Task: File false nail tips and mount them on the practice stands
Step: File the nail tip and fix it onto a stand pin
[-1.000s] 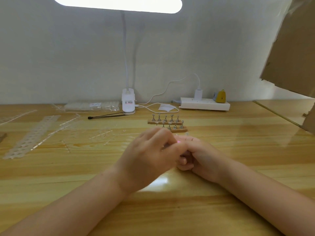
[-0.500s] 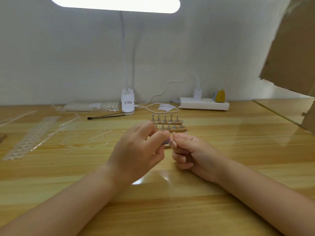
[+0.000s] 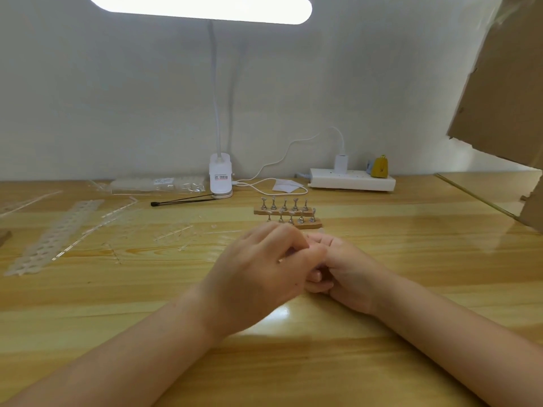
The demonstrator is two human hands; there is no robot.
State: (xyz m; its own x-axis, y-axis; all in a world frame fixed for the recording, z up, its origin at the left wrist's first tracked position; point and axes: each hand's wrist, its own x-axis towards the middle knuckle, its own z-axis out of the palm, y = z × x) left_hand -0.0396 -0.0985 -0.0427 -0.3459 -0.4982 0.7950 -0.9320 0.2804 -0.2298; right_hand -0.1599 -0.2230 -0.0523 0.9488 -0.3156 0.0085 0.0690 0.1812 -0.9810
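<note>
Item, risk: I judge a nail tip could slip and vanish among the clear sprue scraps [image 3: 173, 233], since nothing steadies it above the table [image 3: 411, 259]. Item, fingers: left hand [image 3: 258, 274] curled over right hand [image 3: 349, 271], both clenched together; contents hidden, I cannot tell. Item, 2 practice stands [image 3: 289, 214]: just beyond the knuckles.

2 hands [image 3: 296, 265] meeting, fingers curled, forearms converging
</note>
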